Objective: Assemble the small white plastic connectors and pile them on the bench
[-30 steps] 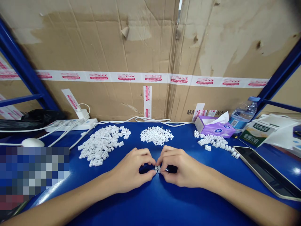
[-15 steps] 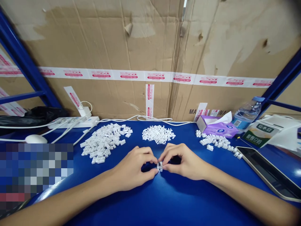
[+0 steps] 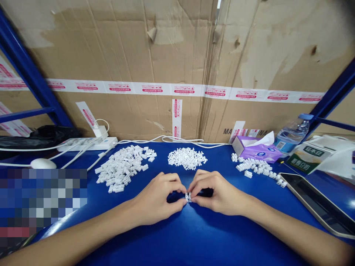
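Pinches a small white connector (image 3: 188,198) between nearly closed thumb and fingertips of both left hand (image 3: 162,197) and right hand (image 3: 216,194), over the blue tabletop (image 3: 188,240). Faces a heap of tiny white pieces (image 3: 187,158), with white plastic housings (image 3: 120,166) piled at left and white blocks (image 3: 257,166) clustered beside a purple tissue pack (image 3: 259,150) at right.

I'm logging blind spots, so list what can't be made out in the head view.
All in the head view:
White part between left hand and right hand: edges hidden by both; detail too small.
Left heap: lower pieces covered by upper ones.
Black bag: cut off by the left edge.
Lower left area: masked by pixelated blocks.
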Motion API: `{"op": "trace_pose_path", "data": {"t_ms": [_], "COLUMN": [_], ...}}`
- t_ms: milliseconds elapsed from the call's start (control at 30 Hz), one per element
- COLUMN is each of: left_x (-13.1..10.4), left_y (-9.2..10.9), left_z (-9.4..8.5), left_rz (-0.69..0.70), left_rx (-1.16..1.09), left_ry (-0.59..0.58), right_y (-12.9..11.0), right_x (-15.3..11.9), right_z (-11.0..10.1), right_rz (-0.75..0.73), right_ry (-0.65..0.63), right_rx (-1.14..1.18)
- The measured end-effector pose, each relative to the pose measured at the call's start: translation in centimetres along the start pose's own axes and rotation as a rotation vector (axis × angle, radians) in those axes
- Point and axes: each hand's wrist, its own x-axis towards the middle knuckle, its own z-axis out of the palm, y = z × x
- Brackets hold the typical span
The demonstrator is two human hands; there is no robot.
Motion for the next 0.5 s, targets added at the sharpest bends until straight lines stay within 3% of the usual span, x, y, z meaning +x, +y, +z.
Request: {"op": "trace_pose_path", "data": {"t_ms": [500], "left_x": [-0.06], "left_y": [0.10], "left_z": [0.05], "left_rz": [-0.005], "left_rx": [0.003], "left_ry": [-0.009], "right_y": [-0.73], "right_x": [0.03], "right_z": [0.28], "right_rz": [0.006], "right_ry": [-0.050], "right_rx": [-0.156]}}
